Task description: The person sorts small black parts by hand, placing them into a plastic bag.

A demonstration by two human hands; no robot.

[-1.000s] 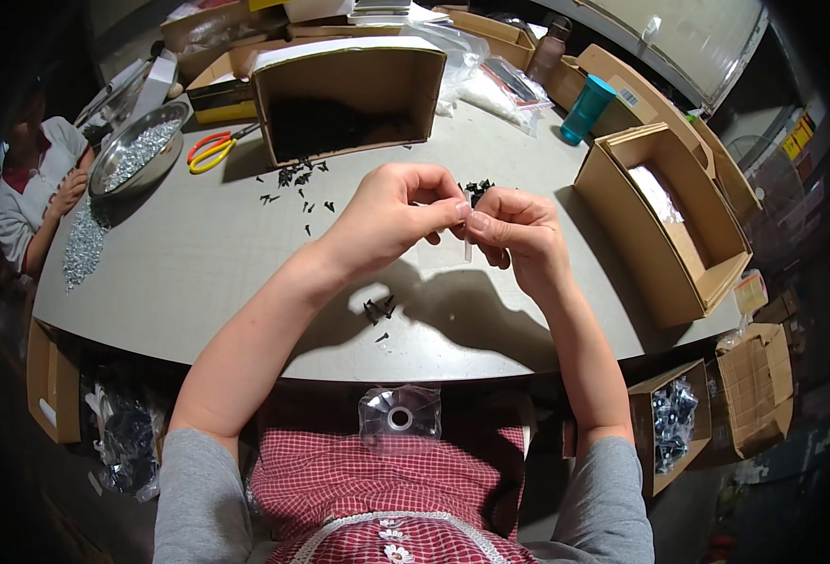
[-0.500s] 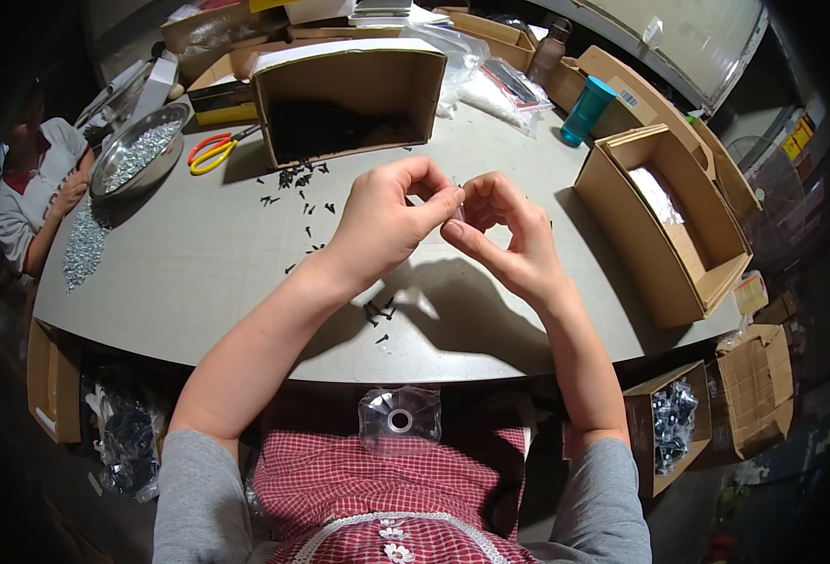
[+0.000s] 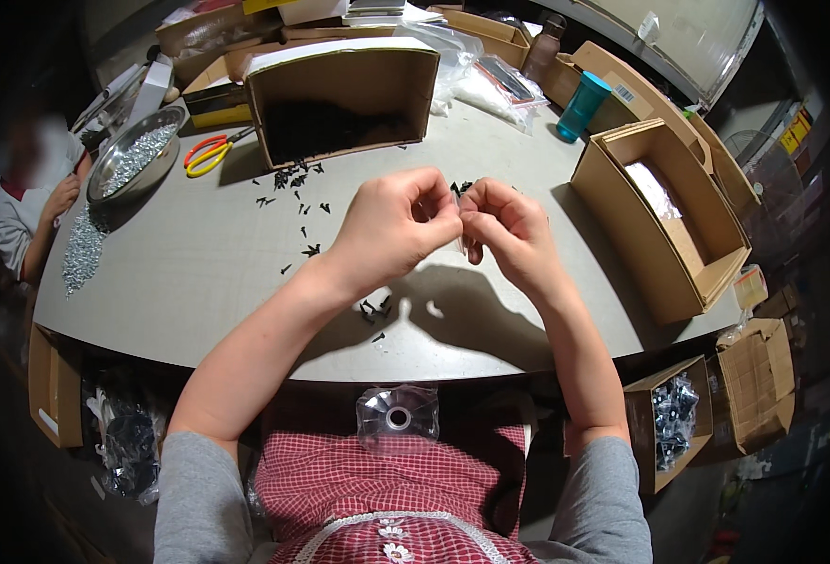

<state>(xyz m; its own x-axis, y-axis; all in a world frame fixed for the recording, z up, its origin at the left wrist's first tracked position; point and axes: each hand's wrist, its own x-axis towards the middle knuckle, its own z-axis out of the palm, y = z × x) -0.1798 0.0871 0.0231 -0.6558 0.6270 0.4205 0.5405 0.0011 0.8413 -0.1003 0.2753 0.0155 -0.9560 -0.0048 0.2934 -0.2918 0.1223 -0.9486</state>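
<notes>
Ahead, open cardboard box (image 3: 339,99), scattered black screws (image 3: 297,193), scissors (image 3: 210,152)

Whatever the left hand (image 3: 398,226) and right hand (image 3: 509,230) pinch between them is hidden by fingers.

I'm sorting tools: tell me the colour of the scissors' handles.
The scissors have orange and yellow handles, seen best in the head view, beside the metal bowl.
</notes>
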